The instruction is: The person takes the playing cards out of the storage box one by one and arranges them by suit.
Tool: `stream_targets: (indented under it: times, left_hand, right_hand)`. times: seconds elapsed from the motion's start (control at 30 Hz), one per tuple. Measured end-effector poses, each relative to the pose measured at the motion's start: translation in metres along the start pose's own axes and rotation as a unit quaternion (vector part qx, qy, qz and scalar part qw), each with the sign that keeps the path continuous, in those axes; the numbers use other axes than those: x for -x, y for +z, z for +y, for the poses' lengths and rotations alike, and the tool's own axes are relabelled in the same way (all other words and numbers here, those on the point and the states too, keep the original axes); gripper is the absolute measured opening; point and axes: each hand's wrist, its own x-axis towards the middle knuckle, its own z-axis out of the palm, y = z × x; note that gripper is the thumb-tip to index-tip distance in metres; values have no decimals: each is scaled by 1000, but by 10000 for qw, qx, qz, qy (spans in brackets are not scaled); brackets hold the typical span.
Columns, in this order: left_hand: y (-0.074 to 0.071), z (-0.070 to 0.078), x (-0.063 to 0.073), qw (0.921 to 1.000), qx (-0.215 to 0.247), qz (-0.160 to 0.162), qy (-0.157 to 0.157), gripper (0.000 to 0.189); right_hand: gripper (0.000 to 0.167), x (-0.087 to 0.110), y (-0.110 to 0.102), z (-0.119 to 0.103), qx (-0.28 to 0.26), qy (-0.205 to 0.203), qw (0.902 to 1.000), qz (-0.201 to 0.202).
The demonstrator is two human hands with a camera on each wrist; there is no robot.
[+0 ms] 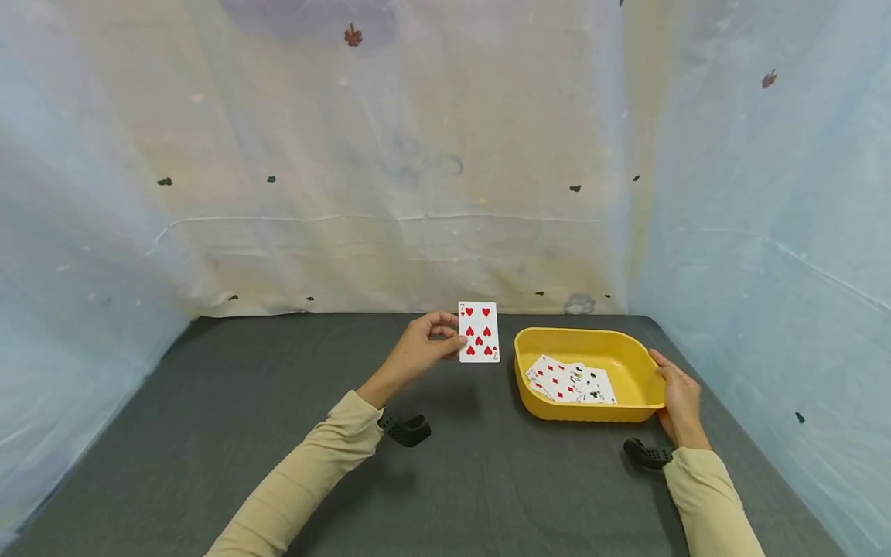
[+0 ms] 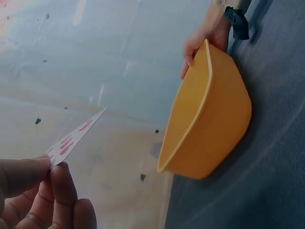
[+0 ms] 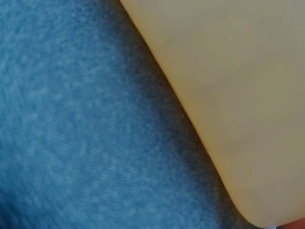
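In the head view my left hand (image 1: 426,346) pinches a seven of hearts playing card (image 1: 479,333) by its left edge, thumb on the printed face. The left wrist view shows that card (image 2: 71,140) nearly edge-on between thumb and fingers. To the right, a yellow plastic tub (image 1: 629,363) holds several face-up playing cards (image 1: 567,381), heaped at its left side. My right hand (image 1: 681,398) grips the tub's right end, its thumb over the rim. The tub's wall (image 3: 243,95) fills much of the right wrist view, where only a sliver of a finger shows.
A dark grey cloth covers the table (image 1: 209,418). Behind it hangs a pale, stained sheet (image 1: 418,155), with bluish sheeting (image 1: 780,232) along the right side and more at left. Each wrist wears a black camera strap.
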Motion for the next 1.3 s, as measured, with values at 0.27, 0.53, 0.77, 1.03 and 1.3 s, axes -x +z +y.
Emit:
stream_targets:
  times: [0.27, 0.53, 0.77, 1.03, 1.3]
  left_hand:
    - [-26, -3, 13, 9998, -143, 105, -38, 28]
    - [-48, -6, 21, 9992, -302, 253, 16, 29]
    - [-68, -13, 29, 9981, -488, 367, -20, 31]
    - [-86, -19, 36, 9960, -585, 622, -251, 31]
    - [-105, -22, 46, 9949, -233, 771, -602, 35]
  right_hand:
    - [45, -1, 1, 1, 55, -45, 10000, 50]
    - [45, -2, -1, 0, 75, -17, 10000, 35]
    - [45, -1, 0, 1, 230, 2, 9997, 43]
    - [46, 4, 1, -2, 170, -10, 9998, -41]
    - [46, 3, -1, -1, 196, 13, 9998, -85]
